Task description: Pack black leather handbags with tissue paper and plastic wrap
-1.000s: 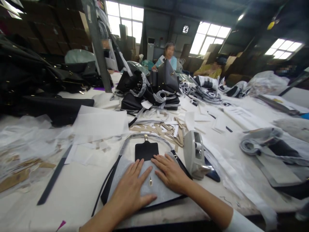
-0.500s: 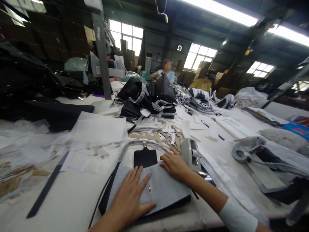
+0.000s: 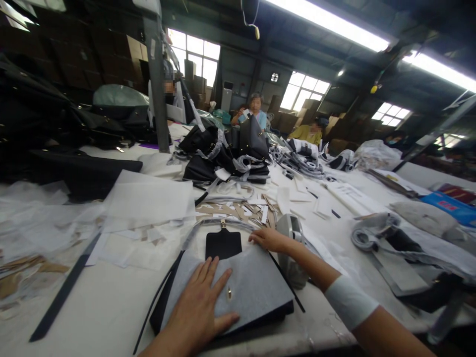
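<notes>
A black handbag lies in front of me, its front covered by a thin grey-white protective sheet. A gold clasp pokes through that sheet. Above it, a black flap tab with gold hardware lies flat inside the plastic-wrapped handle. My left hand rests spread on the sheet, left of the clasp. At the bag's top right corner, my right hand has its fingers bent around the wrapped handle's end; the fingertips are partly hidden. A grey machine, perhaps a tape dispenser, stands just beyond my right forearm.
Paper scraps lie beyond the bag. Black bags are heaped mid-table, with white sheets to the left. A dark strip lies left, another wrapped bag right. A metal post rises behind; co-workers sit opposite.
My right hand has gone from lying spread on the sheet's top edge to bending around the handle end at the corner. My left hand stays put. The view has shifted slightly.
</notes>
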A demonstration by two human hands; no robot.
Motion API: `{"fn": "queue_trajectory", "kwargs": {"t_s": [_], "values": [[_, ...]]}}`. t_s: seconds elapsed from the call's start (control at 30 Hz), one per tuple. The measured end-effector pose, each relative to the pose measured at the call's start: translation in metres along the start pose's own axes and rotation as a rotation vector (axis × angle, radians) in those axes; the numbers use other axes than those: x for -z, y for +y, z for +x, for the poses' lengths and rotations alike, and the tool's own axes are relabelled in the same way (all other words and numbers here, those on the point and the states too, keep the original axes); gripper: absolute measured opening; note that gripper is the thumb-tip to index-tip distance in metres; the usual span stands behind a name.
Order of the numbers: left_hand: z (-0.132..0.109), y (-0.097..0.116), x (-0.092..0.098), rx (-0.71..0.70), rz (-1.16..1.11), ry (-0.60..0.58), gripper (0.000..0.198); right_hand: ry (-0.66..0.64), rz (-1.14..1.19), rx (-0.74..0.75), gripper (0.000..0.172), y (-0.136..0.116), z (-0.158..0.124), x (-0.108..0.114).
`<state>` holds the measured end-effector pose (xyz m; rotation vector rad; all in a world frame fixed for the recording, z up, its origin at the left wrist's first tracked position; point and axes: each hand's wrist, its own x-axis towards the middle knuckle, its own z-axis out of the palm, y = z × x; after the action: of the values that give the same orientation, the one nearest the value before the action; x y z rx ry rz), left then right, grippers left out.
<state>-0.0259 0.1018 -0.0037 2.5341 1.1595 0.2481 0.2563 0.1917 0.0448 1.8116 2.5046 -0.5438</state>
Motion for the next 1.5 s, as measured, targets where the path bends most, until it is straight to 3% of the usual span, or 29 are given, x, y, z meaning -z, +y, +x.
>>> {"fn": "queue_trajectory", "kwargs": {"t_s": [0.13, 0.33, 0.47, 0.67, 0.8, 0.93, 1.07, 1.2, 1.37, 1.5], "values": [[-0.001, -0.001, -0.001, -0.004, -0.001, 0.016, 0.087, 0.112, 0.062, -0.035, 0.030, -0.021, -0.001, 0.007], [0.000, 0.003, 0.007, 0.013, 0.005, -0.028, 0.086, 0.215, 0.141, -0.159, 0.033, -0.061, 0.022, -0.021], [0.001, 0.005, 0.009, 0.022, 0.011, -0.041, 0.086, 0.262, 0.159, -0.233, 0.044, -0.066, 0.042, -0.031], [-0.001, 0.006, 0.010, 0.023, 0.020, -0.054, 0.086, 0.194, 0.239, -0.109, 0.025, -0.062, 0.053, -0.021], [0.000, 0.007, 0.010, 0.009, 0.034, -0.035, 0.085, 0.192, 0.310, 0.057, 0.019, -0.066, 0.032, -0.009], [-0.001, 0.005, 0.006, -0.016, 0.052, 0.048, 0.083, 0.231, 0.323, 0.185, 0.033, -0.075, -0.002, -0.007], [-0.003, 0.003, 0.002, -0.077, 0.065, 0.152, 0.081, 0.256, 0.299, 0.281, 0.031, -0.083, -0.032, -0.025], [-0.007, 0.000, 0.002, -0.142, 0.079, 0.214, 0.080, 0.384, 0.245, 0.342, 0.043, -0.083, -0.053, -0.054], [-0.011, -0.004, 0.001, -0.226, 0.162, 0.331, 0.073, 0.572, 0.257, 0.449, 0.035, -0.073, -0.064, -0.078], [-0.016, -0.004, 0.000, -0.240, 0.232, 0.465, 0.062, 0.603, 0.257, 0.484, 0.033, -0.072, -0.066, -0.082]]}}
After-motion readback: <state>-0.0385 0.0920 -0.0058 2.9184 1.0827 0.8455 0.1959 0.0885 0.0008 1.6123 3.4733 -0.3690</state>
